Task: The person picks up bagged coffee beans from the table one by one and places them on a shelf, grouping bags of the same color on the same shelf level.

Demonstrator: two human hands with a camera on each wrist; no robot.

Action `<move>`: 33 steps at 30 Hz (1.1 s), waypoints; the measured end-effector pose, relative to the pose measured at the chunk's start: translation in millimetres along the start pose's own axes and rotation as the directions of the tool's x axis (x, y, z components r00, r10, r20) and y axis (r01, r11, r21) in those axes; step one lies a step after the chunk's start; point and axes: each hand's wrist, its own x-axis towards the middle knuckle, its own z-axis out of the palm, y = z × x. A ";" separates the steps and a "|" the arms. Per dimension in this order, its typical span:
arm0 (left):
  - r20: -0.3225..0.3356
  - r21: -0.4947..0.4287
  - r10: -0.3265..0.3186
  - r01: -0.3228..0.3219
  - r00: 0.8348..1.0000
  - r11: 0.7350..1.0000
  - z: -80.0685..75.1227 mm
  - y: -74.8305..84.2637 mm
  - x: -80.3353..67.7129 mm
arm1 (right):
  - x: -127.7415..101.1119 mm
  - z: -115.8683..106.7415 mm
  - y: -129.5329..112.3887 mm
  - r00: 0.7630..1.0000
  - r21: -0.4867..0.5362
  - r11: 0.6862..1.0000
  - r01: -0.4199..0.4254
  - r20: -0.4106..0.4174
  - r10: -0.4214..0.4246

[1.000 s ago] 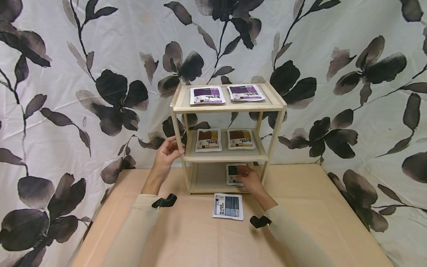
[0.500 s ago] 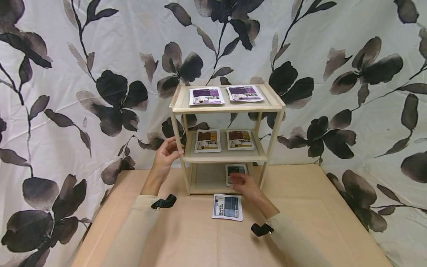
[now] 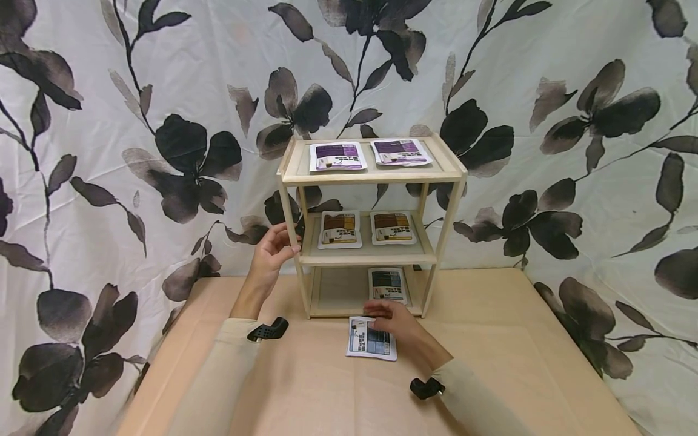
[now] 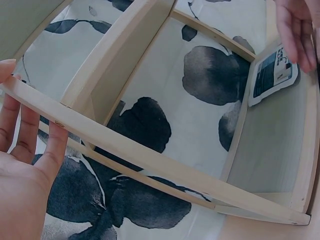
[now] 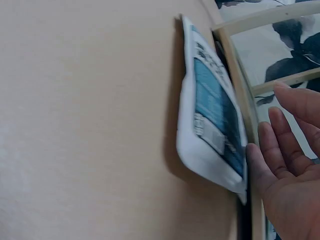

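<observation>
A small three-tier wooden shelf (image 3: 371, 177) stands at the table's back. My left hand (image 3: 274, 247) rests with straight fingers (image 4: 27, 145) against the shelf's left post (image 4: 125, 147). My right hand (image 3: 394, 323) is open just in front of the shelf, its fingers (image 5: 280, 150) at the far edge of a blue-and-white packet (image 3: 371, 339) lying flat on the table. In the right wrist view this packet (image 5: 212, 125) lies beside the shelf's base rail. A second blue packet (image 3: 388, 284) lies on the bottom tier, right half, and shows as well in the left wrist view (image 4: 272, 75).
Two purple packets (image 3: 338, 156) lie on the top tier and two brown packets (image 3: 340, 229) on the middle tier. The left half of the bottom tier (image 3: 338, 290) is bare. A flower-print cloth (image 3: 572, 151) hangs behind the tan table (image 3: 518, 363).
My right hand has drawn back out of the bottom tier, leaving the blue packet there, and now lies over the packet on the table. The left hand has not moved.
</observation>
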 end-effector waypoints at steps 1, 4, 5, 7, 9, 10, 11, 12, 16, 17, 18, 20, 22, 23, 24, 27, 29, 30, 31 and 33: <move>0.000 -0.002 0.002 -0.002 1.000 1.000 0.2 0.3 0.2 | -0.4 1.4 0.9 1.000 -0.009 1.000 0.002 0.006 -0.002; 0.002 -0.008 0.002 -0.002 1.000 1.000 0.5 0.8 0.8 | -1.3 5.0 3.1 1.000 -0.021 0.999 0.025 0.013 -0.024; 0.002 -0.008 0.002 -0.002 1.000 1.000 0.6 0.9 0.9 | -1.4 6.0 3.9 0.999 -0.021 0.999 0.032 0.018 -0.032; 0.000 -0.010 -0.001 0.001 1.000 1.000 0.9 0.9 1.0 | -1.5 8.0 5.9 0.998 -0.010 0.999 0.039 0.040 -0.038; -0.002 -0.010 -0.003 0.002 1.000 1.000 1.0 0.9 0.9 | -1.4 9.7 8.4 0.996 -0.007 0.999 0.050 0.077 -0.049; -0.002 -0.011 -0.002 0.002 1.000 1.000 1.1 0.8 0.9 | -1.2 10.4 9.5 0.993 -0.001 0.998 0.056 0.100 -0.055; -0.002 -0.009 -0.002 0.002 1.000 1.000 1.1 0.8 0.9 | -1.2 10.9 10.4 0.991 0.008 0.998 0.059 0.122 -0.060; -0.003 -0.008 -0.001 0.001 1.000 1.000 1.0 0.5 1.0 | -1.1 11.3 11.0 0.987 0.022 0.998 0.066 0.148 -0.069; -0.003 -0.003 0.006 -0.006 1.000 1.000 0.2 -0.7 1.8 | -1.9 11.3 9.0 0.969 0.083 0.992 0.093 0.221 -0.109; -0.004 -0.001 0.008 -0.008 1.000 1.000 0.0 -0.9 2.0 | -2.3 11.2 7.9 0.967 0.091 0.990 0.107 0.222 -0.125; -0.006 -0.004 0.008 -0.008 1.000 1.000 -0.2 -1.2 2.3 | -3.0 10.9 6.6 0.968 0.095 0.989 0.114 0.215 -0.132; -0.011 -0.004 0.007 -0.007 1.000 1.000 0.1 -1.0 2.5 | -5.3 10.3 4.1 0.976 0.092 0.989 0.120 0.173 -0.134; -0.016 -0.001 0.006 -0.006 1.000 1.000 0.5 -0.4 2.7 | -8.8 9.3 2.6 0.987 0.065 0.991 0.115 0.105 -0.122; -0.018 0.001 0.005 -0.005 1.000 1.000 0.7 -0.2 2.8 | -10.8 8.9 2.5 0.992 0.053 0.993 0.105 0.068 -0.109; -0.019 0.003 0.004 -0.004 1.000 1.000 0.9 0.2 2.8 | -13.2 8.6 2.5 0.995 0.030 0.995 0.094 0.030 -0.095; -0.017 0.007 0.001 -0.001 1.000 1.000 1.0 0.6 2.3 | -21.5 9.3 4.0 0.994 -0.090 0.994 0.055 -0.089 -0.063; -0.016 0.004 0.000 0.000 1.000 1.000 0.9 0.6 1.7 | -27.3 11.7 6.5 0.987 -0.173 0.985 0.010 -0.158 -0.037; -0.016 0.003 -0.001 0.001 1.000 1.000 0.7 0.6 1.2 | -30.1 13.2 7.8 0.982 -0.211 0.977 -0.012 -0.186 -0.028; -0.016 0.002 -0.002 0.002 1.000 1.000 0.7 0.7 0.9 | -32.8 15.0 9.4 0.978 -0.236 0.971 -0.030 -0.207 -0.020; -0.016 0.000 -0.006 0.006 1.000 1.000 0.7 0.9 0.1 | -37.6 18.7 12.7 0.974 -0.272 0.961 -0.042 -0.225 -0.021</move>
